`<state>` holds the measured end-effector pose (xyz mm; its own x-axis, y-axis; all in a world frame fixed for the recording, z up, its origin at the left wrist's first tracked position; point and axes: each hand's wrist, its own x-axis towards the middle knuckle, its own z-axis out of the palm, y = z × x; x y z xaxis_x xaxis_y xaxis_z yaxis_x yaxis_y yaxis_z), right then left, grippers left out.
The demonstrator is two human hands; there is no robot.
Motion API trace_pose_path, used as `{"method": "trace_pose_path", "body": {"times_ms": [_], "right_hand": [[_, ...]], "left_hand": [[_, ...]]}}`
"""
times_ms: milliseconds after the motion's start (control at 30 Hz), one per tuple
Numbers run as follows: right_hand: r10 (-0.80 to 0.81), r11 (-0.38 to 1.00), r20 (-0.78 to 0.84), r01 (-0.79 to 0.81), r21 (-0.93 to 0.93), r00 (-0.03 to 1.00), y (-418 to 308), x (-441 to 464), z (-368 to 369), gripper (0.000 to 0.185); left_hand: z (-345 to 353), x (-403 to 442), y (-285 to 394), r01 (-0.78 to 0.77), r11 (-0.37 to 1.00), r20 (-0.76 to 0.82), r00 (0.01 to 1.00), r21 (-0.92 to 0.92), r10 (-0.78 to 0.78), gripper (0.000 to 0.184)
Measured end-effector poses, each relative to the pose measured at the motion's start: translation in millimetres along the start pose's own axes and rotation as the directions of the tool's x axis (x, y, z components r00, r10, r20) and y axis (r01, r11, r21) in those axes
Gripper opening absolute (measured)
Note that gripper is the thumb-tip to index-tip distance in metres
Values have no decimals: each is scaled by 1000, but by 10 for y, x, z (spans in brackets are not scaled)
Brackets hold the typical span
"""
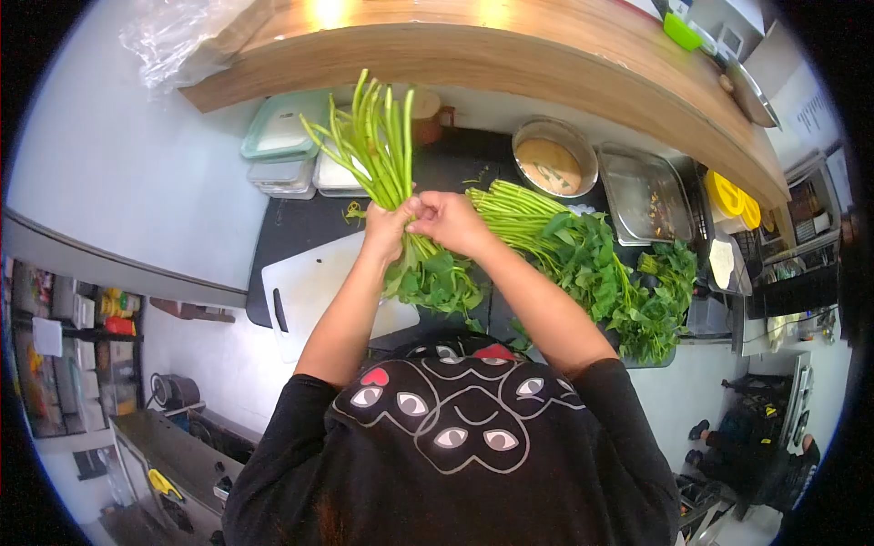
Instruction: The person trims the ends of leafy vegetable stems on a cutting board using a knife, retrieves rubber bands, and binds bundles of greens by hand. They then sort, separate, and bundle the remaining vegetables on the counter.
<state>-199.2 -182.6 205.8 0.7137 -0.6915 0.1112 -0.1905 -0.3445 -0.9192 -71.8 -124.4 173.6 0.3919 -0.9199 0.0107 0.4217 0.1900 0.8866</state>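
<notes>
My left hand [388, 227] is closed round a bunch of leafy greens [386, 146], which look like water spinach. The long green stems point up and away from me, while the leaves hang below my wrists. Close against it, my right hand [448, 223] has its fingers bent and pinched at the bunch beside my left thumb; what exactly lies between the fingertips is hidden. Under my left forearm is a white cutting board [314, 264]. To the right lies a larger pile of the same greens [583, 246], stems toward the back and leaves toward me.
A round metal pot [594, 162] with light brown contents stands at the back, beside a rectangular metal tray [651, 187]. Lidded containers [282, 136] are stacked at the back left. A wooden shelf [510, 59] overhangs the dark counter. Another person [751, 464] is at the far right.
</notes>
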Motion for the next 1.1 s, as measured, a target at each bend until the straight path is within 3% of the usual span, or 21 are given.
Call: {"method": "trace_pose_path", "body": {"times_ms": [200, 267, 367, 400, 533, 633, 667, 733, 767, 800, 833, 867, 967, 1067, 1100], "right_hand": [[66, 998, 30, -66, 0, 997, -37, 3, 22, 28], [106, 994, 63, -104, -24, 992, -61, -45, 22, 34], [-171, 849, -121, 84, -522, 978, -147, -321, 177, 54], [-103, 829, 13, 93, -551, 995, -66, -385, 234, 69], [-109, 735, 24, 97, -671, 994, 168, -567, 507, 72], [-138, 865, 240, 235, -443, 961, 343, -535, 415, 71], [-270, 864, 188, 324, -386, 944, 546, -491, 356, 53], [-144, 918, -11, 130, -374, 989, 697, -481, 21, 31], [-43, 861, -110, -20, -509, 993, 896, -485, -130, 18], [111, 744, -138, -174, -645, 984, 1047, -536, -302, 15], [125, 583, -211, -244, -775, 970, 1386, -666, -383, 15], [262, 413, -182, -280, -867, 948, 1500, -744, -508, 17], [279, 298, -277, -357, -885, 920, 1778, -1012, -591, 20], [417, 475, -238, -433, -766, 877, 1772, -999, -680, 20], [393, 499, -263, -444, -744, 881, 1711, -978, -740, 19]], "left_hand": [[7, 32, 52, 105, 992, -16, 994, 64, -104, 42], [-11, 62, 55, 61, 998, -49, 997, 27, -60, 38], [-126, 79, 82, 62, 994, -96, 993, -87, -70, 31], [-170, 90, 82, 75, 988, -107, 990, -136, -89, 28], [-161, -4, 1, 136, 978, -167, 973, -158, -162, 20], [-301, -80, -60, 138, 990, -253, 957, -42, -144, 18], [-389, -97, -58, 134, 991, -275, 953, -3, -129, 18], [-539, -108, 8, 103, 992, -309, 948, 72, -76, 17], [-610, -126, 64, 80, 991, -322, 946, 110, -41, 16], [-671, -137, 114, 59, 987, -335, 942, 147, -6, 16], [-720, -137, 160, 55, 989, -340, 940, 136, -6, 16], [-766, -137, 200, 50, 991, -347, 938, 125, -4, 16], [-854, -133, 248, 53, 996, -357, 934, 69, -25, 16], [-899, -153, 267, 57, 997, -352, 935, 58, -33, 17], [-919, -157, 270, 53, 996, -338, 941, 69, -27, 18]]}}
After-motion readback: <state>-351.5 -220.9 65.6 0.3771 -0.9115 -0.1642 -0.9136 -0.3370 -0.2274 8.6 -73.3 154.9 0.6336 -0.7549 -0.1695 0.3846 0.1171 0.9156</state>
